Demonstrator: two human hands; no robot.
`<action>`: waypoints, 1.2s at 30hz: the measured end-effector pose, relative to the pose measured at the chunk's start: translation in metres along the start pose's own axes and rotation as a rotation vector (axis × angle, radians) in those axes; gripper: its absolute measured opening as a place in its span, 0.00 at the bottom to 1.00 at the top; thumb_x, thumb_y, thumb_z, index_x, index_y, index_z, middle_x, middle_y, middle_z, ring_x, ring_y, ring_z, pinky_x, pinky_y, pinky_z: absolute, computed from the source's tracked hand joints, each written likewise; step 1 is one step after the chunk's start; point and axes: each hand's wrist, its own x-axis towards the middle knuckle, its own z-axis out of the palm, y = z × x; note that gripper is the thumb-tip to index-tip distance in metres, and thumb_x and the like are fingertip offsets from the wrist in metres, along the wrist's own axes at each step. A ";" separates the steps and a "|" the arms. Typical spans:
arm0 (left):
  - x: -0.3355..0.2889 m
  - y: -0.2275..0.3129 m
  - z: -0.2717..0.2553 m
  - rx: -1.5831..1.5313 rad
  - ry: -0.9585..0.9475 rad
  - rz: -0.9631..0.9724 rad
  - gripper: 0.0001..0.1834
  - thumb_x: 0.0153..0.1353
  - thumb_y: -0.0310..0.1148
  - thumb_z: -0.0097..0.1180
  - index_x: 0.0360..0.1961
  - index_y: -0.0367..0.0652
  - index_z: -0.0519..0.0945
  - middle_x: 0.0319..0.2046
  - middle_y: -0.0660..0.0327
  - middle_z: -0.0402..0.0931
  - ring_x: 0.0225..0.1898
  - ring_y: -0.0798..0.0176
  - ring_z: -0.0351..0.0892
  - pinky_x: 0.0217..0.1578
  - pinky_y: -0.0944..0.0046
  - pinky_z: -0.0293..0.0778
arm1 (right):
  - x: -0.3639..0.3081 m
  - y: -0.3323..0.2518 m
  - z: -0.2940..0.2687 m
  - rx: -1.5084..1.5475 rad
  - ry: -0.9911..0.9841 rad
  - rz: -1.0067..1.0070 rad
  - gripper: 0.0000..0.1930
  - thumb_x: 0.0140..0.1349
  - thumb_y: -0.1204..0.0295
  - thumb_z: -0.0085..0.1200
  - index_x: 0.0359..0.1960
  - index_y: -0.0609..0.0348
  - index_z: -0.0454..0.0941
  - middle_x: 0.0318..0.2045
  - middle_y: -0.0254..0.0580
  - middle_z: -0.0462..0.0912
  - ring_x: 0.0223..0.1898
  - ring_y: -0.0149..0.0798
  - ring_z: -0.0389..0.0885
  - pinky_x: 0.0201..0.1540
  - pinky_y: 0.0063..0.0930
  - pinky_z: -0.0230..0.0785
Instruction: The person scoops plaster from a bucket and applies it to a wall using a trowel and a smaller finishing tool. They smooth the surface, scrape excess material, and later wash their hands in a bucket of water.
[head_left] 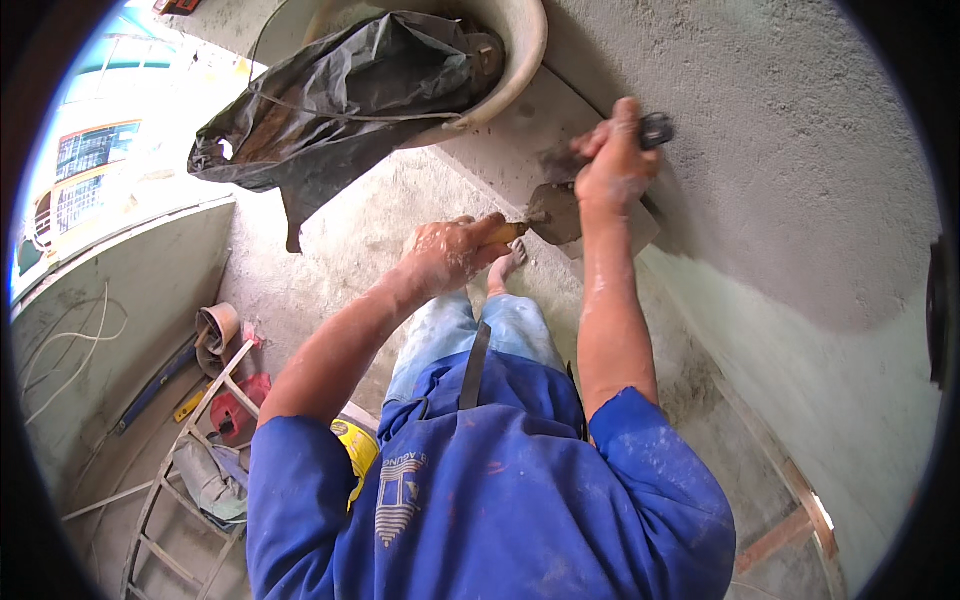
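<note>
My left hand (455,250) is closed round the yellowish handle of a trowel (557,213). Its blade points right and is coated with grey mortar. Further up and to the right, my right hand (617,165) grips a black-handled tool (656,131); the rest of that tool is smeared by motion and partly hidden, so its kind does not show. Both tools are close together beside the rough grey wall (760,130), where a darker, damp-looking patch (800,260) spreads. A board or slab (515,130) lies beneath them, along the foot of the wall.
A pale tub (530,50) at the top holds a crumpled black plastic sheet (340,90) that hangs over its rim. On the left are a ladder-like frame (160,490), a yellow container (355,450), a tipped bucket (217,325) and a low wall (120,285). Wooden strips (790,500) stand lower right.
</note>
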 end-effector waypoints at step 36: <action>0.003 0.006 -0.005 -0.004 0.005 0.012 0.17 0.69 0.48 0.53 0.50 0.51 0.76 0.36 0.52 0.82 0.41 0.45 0.82 0.41 0.48 0.77 | -0.017 0.041 -0.011 0.014 0.158 0.164 0.23 0.66 0.56 0.62 0.19 0.54 0.66 0.14 0.33 0.68 0.13 0.30 0.66 0.20 0.33 0.69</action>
